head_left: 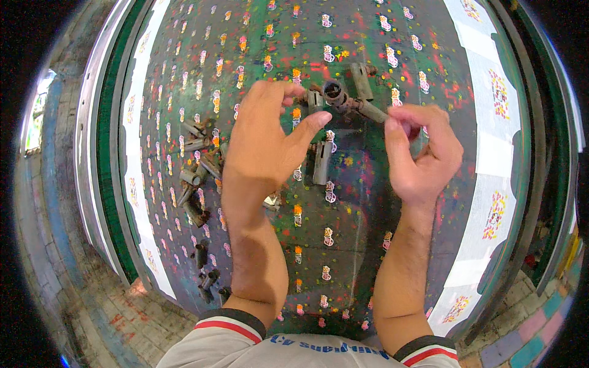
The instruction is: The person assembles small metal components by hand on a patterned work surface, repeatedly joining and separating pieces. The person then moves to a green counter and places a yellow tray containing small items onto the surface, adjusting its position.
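Observation:
My right hand [426,147] pinches the outer end of a slim grey metal piece [372,111] between thumb and fingers. The inner end of that piece lies against a rusty joint beside a short round metal tube [333,92]. On the other side, my left hand [264,135] has its thumb and fingers apart. Its fingertips are close to a small slotted metal piece [315,100]; whether they touch it I cannot tell. Another grey metal piece [361,82] lies beyond the tube, and a longer slotted one [320,162] lies nearer me.
Several worn metal pieces [195,145] are scattered left of my left forearm, with dark ones [208,280] nearer me. The long paint-spotted table [362,245] carries rows of small printed figures. White printed strips [491,141] run along its sides. Paved floor [98,325] shows beyond the edges.

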Demonstrator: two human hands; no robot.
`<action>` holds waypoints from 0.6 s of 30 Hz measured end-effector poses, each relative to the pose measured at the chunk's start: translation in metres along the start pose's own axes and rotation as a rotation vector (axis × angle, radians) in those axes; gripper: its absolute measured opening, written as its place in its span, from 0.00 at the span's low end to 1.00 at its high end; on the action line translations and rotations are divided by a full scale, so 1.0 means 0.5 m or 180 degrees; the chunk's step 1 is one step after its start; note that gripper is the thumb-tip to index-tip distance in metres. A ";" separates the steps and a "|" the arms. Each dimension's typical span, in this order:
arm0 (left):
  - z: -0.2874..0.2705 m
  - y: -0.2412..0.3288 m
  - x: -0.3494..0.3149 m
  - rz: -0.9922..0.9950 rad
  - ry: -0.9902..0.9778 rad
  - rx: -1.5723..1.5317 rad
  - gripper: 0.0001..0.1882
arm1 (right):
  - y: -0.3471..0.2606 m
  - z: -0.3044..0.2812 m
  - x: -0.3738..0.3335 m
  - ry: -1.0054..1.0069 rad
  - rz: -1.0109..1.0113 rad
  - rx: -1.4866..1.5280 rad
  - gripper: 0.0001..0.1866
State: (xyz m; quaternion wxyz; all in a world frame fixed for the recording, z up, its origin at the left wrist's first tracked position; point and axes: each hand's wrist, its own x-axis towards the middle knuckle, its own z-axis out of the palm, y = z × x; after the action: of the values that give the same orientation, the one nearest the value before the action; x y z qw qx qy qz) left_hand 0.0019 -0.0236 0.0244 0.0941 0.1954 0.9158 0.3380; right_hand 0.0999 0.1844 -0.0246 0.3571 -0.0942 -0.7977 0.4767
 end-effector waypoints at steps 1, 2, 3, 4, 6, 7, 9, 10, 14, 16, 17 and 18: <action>0.012 -0.012 0.006 0.0190 0.0151 0.0202 0.37 | -0.011 -0.006 -0.003 -0.0054 0.0132 0.0145 0.08; 0.030 -0.034 0.009 0.0376 0.0300 0.0407 0.38 | -0.024 -0.012 -0.001 -0.0412 0.0216 0.0341 0.07; 0.041 -0.038 0.012 0.0572 0.0440 0.0606 0.38 | -0.036 -0.020 0.003 -0.0763 0.0302 0.0523 0.06; 0.046 -0.039 0.012 0.0459 0.0327 0.0560 0.38 | -0.043 -0.024 0.005 -0.1117 0.0388 0.0706 0.05; 0.051 -0.032 0.015 0.0249 0.0099 0.0461 0.38 | -0.041 -0.018 0.004 -0.2012 0.0629 0.0895 0.10; 0.052 -0.032 0.014 0.0248 0.0069 0.0459 0.36 | -0.041 -0.012 0.005 -0.2382 0.0708 0.0798 0.12; 0.045 -0.042 0.011 0.0254 -0.0072 0.0369 0.34 | -0.046 0.003 0.009 -0.3053 0.1133 0.0506 0.19; 0.041 -0.046 0.009 0.0257 -0.0146 0.0326 0.32 | -0.047 0.009 0.005 -0.3022 0.0953 0.0405 0.19; 0.011 -0.013 0.002 -0.0309 -0.0309 -0.0337 0.29 | -0.041 0.035 -0.012 -0.2775 0.0289 0.0032 0.18; -0.005 -0.005 -0.004 -0.0300 -0.0358 -0.0207 0.29 | -0.047 0.047 -0.017 -0.2641 0.0095 -0.0228 0.20; -0.008 -0.011 -0.005 -0.0210 -0.0411 -0.0138 0.30 | -0.053 0.052 -0.021 -0.2590 0.0061 -0.0405 0.21; -0.012 -0.021 -0.004 -0.0120 -0.0461 -0.0073 0.30 | -0.057 0.055 -0.022 -0.2540 0.0023 -0.0584 0.22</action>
State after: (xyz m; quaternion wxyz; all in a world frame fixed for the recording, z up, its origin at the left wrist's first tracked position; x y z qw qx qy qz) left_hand -0.0011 -0.0353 0.0221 0.1687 0.2009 0.9062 0.3316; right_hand 0.0951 0.1451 -0.0143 0.0080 0.0638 -0.9125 0.4039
